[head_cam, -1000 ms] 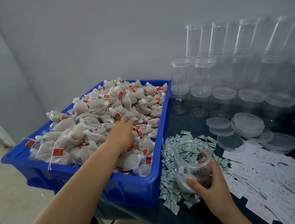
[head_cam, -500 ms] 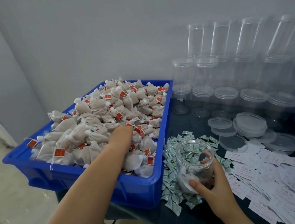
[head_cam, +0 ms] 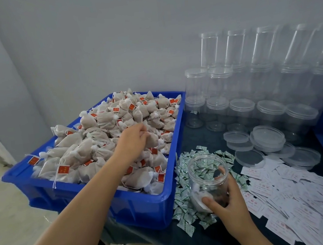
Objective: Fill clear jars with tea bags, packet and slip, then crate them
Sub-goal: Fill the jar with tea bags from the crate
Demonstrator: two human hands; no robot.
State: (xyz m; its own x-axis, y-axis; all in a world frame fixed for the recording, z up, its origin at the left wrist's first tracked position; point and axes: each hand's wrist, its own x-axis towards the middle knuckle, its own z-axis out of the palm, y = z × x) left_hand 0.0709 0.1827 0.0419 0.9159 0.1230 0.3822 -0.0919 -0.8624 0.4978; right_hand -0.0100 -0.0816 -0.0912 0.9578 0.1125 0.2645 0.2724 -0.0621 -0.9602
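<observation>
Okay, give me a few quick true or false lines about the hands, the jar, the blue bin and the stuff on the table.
1. The left hand is over the tea bags in the blue plastic bin. True.
2. The right hand holds a lidded jar. False: the clear plastic jar it grips is open-topped.
3. The held jar is empty. False: at least one tea bag lies inside.
4. Small green-and-white packets lie between the bin and the white paper slips. True.
5. Loose clear lids sit in front of the stacked empty jars. True.
</observation>
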